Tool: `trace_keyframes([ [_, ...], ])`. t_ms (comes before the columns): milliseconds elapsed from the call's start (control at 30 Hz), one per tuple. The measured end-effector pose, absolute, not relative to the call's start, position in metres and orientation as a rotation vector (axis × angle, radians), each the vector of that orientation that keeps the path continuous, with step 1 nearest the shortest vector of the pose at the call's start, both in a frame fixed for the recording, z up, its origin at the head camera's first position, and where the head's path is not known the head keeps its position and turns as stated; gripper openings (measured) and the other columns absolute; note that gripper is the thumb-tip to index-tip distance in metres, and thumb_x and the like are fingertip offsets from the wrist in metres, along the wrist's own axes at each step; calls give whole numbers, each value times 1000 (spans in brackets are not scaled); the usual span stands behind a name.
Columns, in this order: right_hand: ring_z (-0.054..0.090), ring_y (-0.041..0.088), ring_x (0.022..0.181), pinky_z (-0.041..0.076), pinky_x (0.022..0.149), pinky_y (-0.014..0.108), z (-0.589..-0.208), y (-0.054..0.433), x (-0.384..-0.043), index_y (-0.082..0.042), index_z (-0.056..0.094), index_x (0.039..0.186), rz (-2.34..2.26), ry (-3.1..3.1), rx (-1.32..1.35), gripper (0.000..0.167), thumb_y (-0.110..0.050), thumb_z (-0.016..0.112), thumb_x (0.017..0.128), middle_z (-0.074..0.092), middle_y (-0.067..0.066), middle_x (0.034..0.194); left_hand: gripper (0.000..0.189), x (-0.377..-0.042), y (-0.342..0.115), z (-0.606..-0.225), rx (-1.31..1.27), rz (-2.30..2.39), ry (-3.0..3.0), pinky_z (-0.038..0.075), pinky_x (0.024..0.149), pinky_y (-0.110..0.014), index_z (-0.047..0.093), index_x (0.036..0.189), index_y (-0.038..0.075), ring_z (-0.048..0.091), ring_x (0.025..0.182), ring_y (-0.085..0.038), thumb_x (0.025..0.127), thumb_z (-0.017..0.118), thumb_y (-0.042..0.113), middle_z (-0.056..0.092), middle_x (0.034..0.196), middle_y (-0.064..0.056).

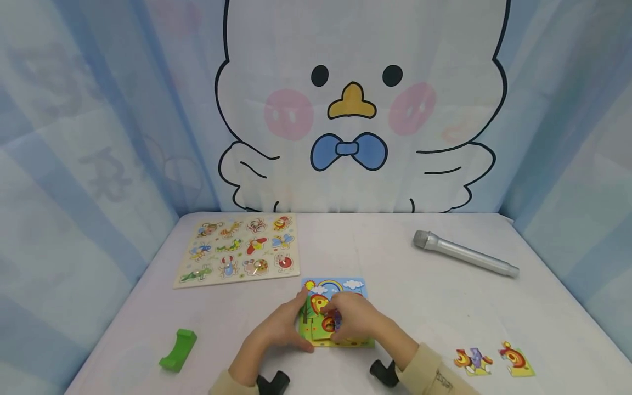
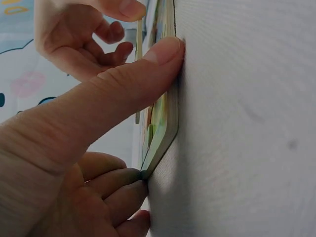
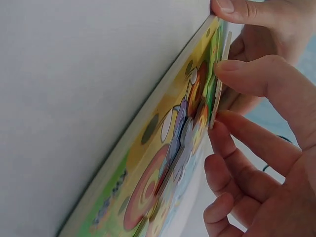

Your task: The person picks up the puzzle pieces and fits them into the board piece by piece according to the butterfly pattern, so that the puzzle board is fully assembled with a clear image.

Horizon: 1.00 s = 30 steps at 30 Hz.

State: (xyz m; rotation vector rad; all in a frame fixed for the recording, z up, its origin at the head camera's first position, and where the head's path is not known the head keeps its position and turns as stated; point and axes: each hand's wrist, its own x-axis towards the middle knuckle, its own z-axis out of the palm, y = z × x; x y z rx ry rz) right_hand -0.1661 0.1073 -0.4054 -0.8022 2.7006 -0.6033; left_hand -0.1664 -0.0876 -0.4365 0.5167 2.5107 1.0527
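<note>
A small picture puzzle board (image 1: 353, 285) with a rainbow and sun lies flat on the table. My left hand (image 1: 278, 327) grips its left side, the thumb at the near edge and the fingers (image 2: 116, 200) at the far part of that side. Over the board, my right hand (image 1: 356, 318) pinches a thin puzzle piece (image 3: 216, 106) between thumb and fingertips. The piece is seen edge-on and tilted in the right wrist view, just above the board's left part. The right hand hides much of the board's middle in the head view.
Two loose puzzle pieces (image 1: 473, 361) lie at the near right. A wooden insect puzzle board (image 1: 291, 269) sits at the back left, a green curved block (image 1: 179, 351) at the near left. A grey microphone (image 1: 466, 253) lies at the back right. Patterned curtains (image 1: 118, 137) surround the table.
</note>
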Motion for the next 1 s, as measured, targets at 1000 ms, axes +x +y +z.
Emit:
trace_keyframes([
  [1000, 53, 5, 75, 50, 71, 24, -411, 85, -173, -6, 71, 98, -584, 2676, -736, 39, -21, 83, 64, 68, -5, 87, 112, -168, -88, -437, 523, 1075, 2483, 23, 108, -48, 19, 144, -2, 23, 134, -35, 58, 87, 25, 24, 146, -22],
])
